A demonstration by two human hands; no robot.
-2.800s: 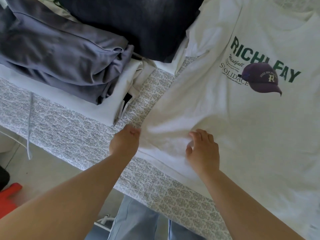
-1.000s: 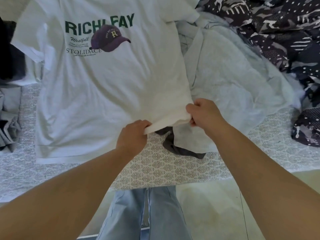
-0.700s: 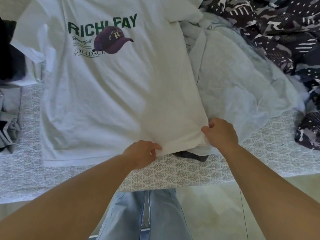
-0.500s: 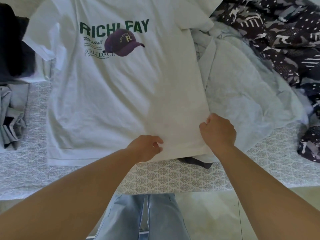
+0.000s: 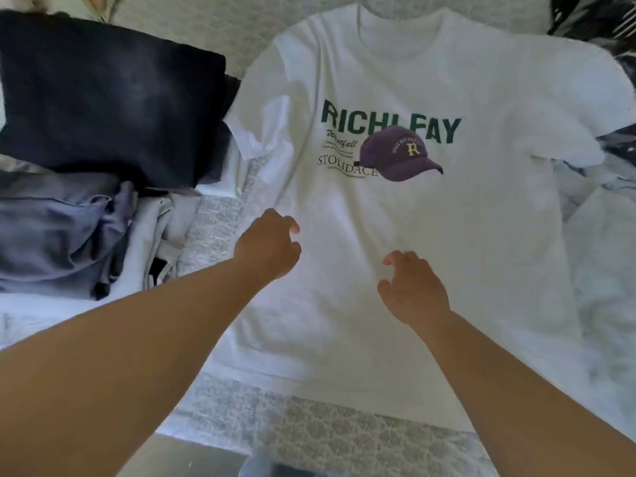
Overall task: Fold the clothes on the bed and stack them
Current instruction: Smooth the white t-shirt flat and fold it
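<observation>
A white T-shirt (image 5: 447,242) with green lettering and a purple cap print lies flat, front up, on the patterned bed cover (image 5: 330,438). My left hand (image 5: 266,247) hovers over the shirt's left side with loosely curled fingers and holds nothing. My right hand (image 5: 411,287) is over the shirt's lower middle, fingers loosely bent, also holding nothing. At the left stands a stack of folded clothes: a dark navy piece (image 5: 103,94) at the back, a grey-blue piece (image 5: 58,232) in front on lighter garments.
Pale crumpled clothes (image 5: 605,256) lie to the right of the shirt. A dark patterned blanket (image 5: 599,18) shows at the top right. The bed's front edge runs along the bottom, with floor below it.
Both hands have let go of the shirt's bottom hem and moved up and left over its body. The view has swung left, bringing the folded stack into sight.
</observation>
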